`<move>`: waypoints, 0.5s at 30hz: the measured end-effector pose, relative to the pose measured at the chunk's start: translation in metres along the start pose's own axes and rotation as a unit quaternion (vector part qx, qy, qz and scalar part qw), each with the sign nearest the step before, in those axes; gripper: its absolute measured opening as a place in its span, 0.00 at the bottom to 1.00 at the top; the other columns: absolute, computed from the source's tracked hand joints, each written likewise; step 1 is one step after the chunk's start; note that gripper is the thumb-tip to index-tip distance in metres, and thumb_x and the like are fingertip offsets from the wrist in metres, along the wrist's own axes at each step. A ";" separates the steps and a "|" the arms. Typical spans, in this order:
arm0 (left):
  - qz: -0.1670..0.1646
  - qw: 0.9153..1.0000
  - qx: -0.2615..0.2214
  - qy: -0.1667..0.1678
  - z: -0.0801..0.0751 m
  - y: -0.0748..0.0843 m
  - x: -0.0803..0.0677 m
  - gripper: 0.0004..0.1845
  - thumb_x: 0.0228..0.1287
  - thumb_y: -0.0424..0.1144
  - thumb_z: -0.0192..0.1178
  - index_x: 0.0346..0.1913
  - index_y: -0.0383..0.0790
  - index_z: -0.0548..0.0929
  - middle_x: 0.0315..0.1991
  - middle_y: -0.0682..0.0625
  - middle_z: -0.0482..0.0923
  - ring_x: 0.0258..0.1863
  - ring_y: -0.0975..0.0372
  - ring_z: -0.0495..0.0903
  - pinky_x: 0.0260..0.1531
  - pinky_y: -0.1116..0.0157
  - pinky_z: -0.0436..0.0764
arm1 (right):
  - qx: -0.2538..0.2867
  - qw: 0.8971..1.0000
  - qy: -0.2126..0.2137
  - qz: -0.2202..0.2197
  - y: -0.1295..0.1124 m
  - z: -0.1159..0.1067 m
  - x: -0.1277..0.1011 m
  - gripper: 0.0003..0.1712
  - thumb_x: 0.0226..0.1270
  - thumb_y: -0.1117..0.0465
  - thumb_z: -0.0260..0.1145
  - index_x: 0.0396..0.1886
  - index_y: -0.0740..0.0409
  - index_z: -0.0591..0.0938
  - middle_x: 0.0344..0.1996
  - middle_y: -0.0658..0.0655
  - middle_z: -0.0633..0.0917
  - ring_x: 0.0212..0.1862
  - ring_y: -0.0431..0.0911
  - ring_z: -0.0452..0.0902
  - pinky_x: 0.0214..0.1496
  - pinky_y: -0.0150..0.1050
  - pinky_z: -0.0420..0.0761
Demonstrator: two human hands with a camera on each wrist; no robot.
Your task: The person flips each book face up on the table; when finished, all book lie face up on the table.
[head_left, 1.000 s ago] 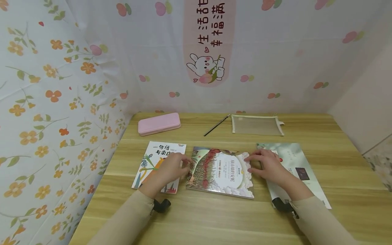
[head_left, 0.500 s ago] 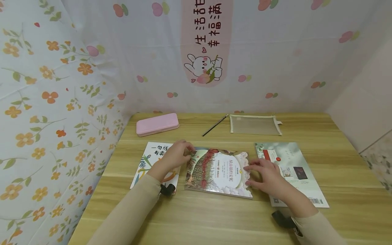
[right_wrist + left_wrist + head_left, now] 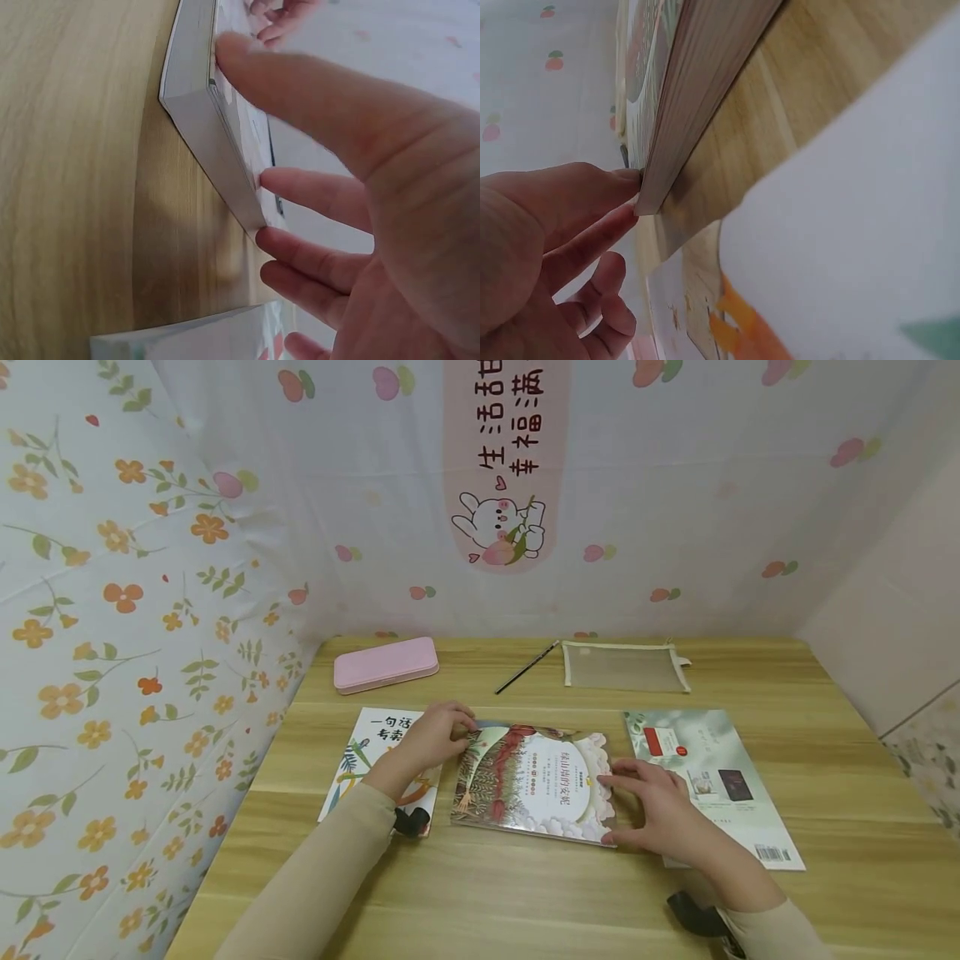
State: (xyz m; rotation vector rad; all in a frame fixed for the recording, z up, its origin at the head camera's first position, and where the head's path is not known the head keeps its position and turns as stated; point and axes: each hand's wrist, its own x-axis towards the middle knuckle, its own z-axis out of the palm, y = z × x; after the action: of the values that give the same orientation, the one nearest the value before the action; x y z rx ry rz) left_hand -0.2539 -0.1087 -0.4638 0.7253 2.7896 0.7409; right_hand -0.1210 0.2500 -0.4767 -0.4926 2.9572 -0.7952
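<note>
At the ends of the middle book (image 3: pixel 534 787), the left hand (image 3: pixel 433 737) pinches a corner while the right hand (image 3: pixel 660 806) spreads, seemingly to steady it.

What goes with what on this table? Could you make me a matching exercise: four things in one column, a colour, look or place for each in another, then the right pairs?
Things
1. flat case
2. pencil
3. zip pouch
4. middle book

Descriptions
A. see-through, with pale edging
B. between the left hand and the right hand
C. slim and dark, lying slantwise
D. pink

Right pairs
1-D, 2-C, 3-A, 4-B
</note>
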 end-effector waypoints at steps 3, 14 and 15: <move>-0.005 1.000 -0.009 -0.003 0.000 -0.001 0.001 0.09 0.66 0.35 0.70 0.49 0.42 0.89 0.62 0.49 0.81 0.68 0.48 0.73 0.73 0.48 0.67 | -0.004 1.000 -0.006 -0.002 0.001 0.000 -0.002 0.50 0.38 0.39 0.87 0.64 0.52 0.84 0.67 0.64 0.75 0.69 0.65 0.65 0.65 0.72 0.53; -0.005 1.000 -0.008 -0.010 -0.001 -0.004 -0.004 0.10 0.63 0.36 0.73 0.47 0.42 0.90 0.58 0.48 0.84 0.62 0.50 0.79 0.74 0.49 0.65 | 0.009 1.000 0.003 -0.012 0.005 -0.001 -0.004 0.40 0.46 0.49 0.86 0.61 0.53 0.85 0.66 0.62 0.77 0.68 0.63 0.68 0.65 0.73 0.54; -0.007 1.000 -0.007 -0.011 -0.002 -0.004 -0.005 0.10 0.63 0.36 0.74 0.46 0.43 0.90 0.57 0.49 0.84 0.63 0.50 0.78 0.75 0.49 0.64 | 0.008 1.000 0.006 -0.015 0.005 -0.001 -0.004 0.38 0.47 0.50 0.86 0.60 0.52 0.86 0.65 0.61 0.78 0.68 0.63 0.69 0.65 0.73 0.54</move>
State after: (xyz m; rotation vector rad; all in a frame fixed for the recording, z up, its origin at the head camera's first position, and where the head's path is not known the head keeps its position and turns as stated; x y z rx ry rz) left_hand -0.2514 -0.1154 -0.4644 0.7058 2.7645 0.7437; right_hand -0.1185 0.2561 -0.4784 -0.5340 2.9589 -0.8267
